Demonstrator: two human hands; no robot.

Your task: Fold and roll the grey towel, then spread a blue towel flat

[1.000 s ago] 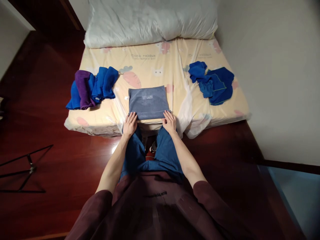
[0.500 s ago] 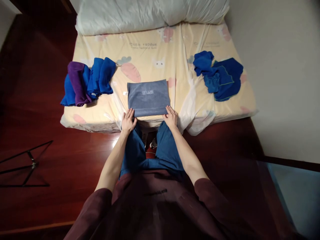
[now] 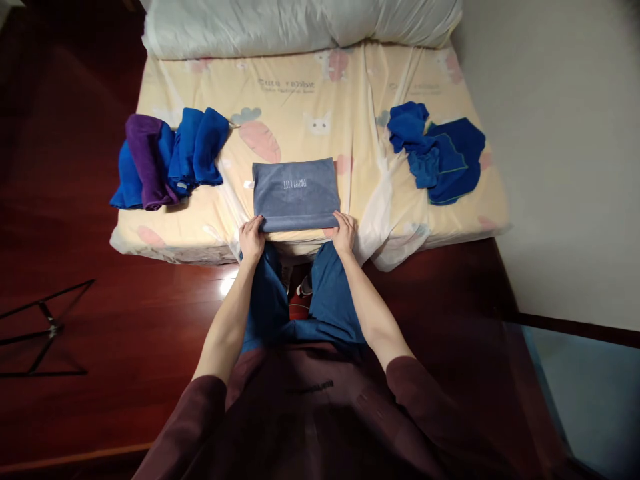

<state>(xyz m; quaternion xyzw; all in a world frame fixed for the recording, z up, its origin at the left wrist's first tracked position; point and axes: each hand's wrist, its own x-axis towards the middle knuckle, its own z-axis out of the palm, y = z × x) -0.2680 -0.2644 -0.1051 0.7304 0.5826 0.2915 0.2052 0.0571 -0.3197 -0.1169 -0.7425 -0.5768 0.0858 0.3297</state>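
Grey-blue folded towel point(image 3: 296, 195) lies flat on the near edge of the bed point(image 3: 320, 120), small pale lettering on its top face; the left hand point(image 3: 251, 239) has its grip pinched on the towel's near left corner, fingers curled over the edge; the right hand point(image 3: 344, 232) pinches the near right corner in the same way, thumb and fingers closed on the cloth. Both forearms run up from dark red sleeves, over blue trousers point(image 3: 300, 313) that stand against the bed's edge. Well to the left on the yellow printed sheet sits a row of folded towels point(image 3: 170, 160), blue with one purple among them, touching each other; well to the right lies a loose heap of blue cloths point(image 3: 437, 157), unfolded and crumpled. A white pillow point(image 3: 300, 23) spans the far end of the bed; a grey wall runs along its right side; a thin black stand point(image 3: 40, 327) rests on the dark wooden floor point(image 3: 125, 320) at the left.
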